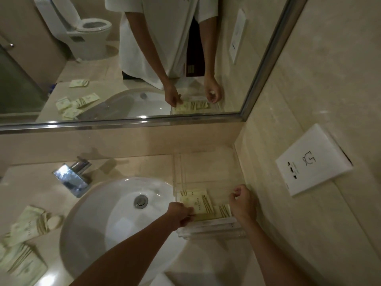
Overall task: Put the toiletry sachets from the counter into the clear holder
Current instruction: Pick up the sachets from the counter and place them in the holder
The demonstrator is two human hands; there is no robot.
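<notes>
Left hand (181,216) pinches a pale-green paper sachet (199,205) into the clear acrylic holder (206,168) right of the white basin (115,207), while the right hand (243,203), loosely clenched and empty, apparently steadies its wall.

The clear holder (206,168) is sitting wedged in the corner at centre right, walled in behind and on its right. Both hands (181,215) (243,205) are crowding its near end over the sachets (198,203); its far half is lying open. The faucet (72,176) is jutting up at centre left of the basin (107,213).
</notes>
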